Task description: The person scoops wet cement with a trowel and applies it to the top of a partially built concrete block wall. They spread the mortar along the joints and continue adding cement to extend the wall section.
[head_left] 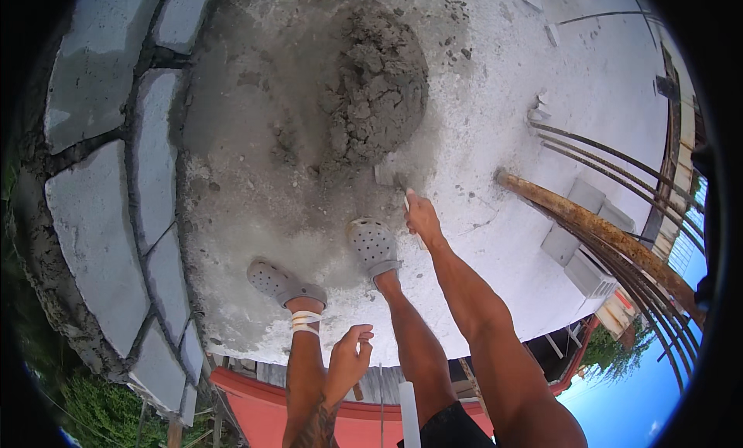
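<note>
My right hand is closed round the pale handle of a trowel. The trowel's blade rests low by the near edge of a heap of wet grey mortar, partly smeared with it. The heap lies on the rough concrete floor, crumbly and cracked on top. My left hand hangs beside my left lower leg, away from the mortar. Its fingers are loosely bent and slightly apart, with nothing seen in them.
A grey block wall with mortar joints curves along the left. My feet stand in grey clogs just short of the heap. To the right, a rusty pipe and several bent steel bars stick out near loose concrete blocks. A red edge runs behind me.
</note>
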The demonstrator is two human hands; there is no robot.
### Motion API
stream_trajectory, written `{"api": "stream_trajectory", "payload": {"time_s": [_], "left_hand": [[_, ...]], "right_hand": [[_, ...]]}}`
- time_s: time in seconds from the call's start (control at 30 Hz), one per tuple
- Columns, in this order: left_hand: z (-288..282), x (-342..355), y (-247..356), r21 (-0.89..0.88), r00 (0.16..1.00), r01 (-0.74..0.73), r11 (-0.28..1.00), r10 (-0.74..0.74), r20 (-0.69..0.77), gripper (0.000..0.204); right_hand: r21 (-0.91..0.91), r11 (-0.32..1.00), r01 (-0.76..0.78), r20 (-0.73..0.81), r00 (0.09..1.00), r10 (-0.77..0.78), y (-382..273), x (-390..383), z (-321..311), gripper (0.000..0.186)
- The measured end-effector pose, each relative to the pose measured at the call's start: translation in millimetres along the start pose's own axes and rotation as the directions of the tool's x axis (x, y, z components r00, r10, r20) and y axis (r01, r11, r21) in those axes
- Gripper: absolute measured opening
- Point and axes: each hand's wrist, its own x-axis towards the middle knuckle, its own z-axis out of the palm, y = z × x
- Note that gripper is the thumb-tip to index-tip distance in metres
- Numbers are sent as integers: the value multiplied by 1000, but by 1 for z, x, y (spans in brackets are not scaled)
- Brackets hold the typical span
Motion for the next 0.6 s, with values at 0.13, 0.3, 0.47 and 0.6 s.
{"api": "stream_trajectory", "payload": {"time_s": [0.13,0.3,0.47,0.6], "left_hand": [[4,3,-14,127,998,35,991,-41,44,32],[-10,11,-5,71,999,33,997,-33,0,33],[1,17,-6,33,997,68,997,-69,25,31],[0,16,0,22,998,58,998,-59,29,30]], "right_hand": [[62,997,-35,82,996,30,-34,69,38,51],[-80,978,190,-87,977,-197,-58,2,34,42],[-470,751,464,-408,641,-651,-39,36,75,28],[-422,863,277,-282,864,-416,-1,14,48,33]]}}
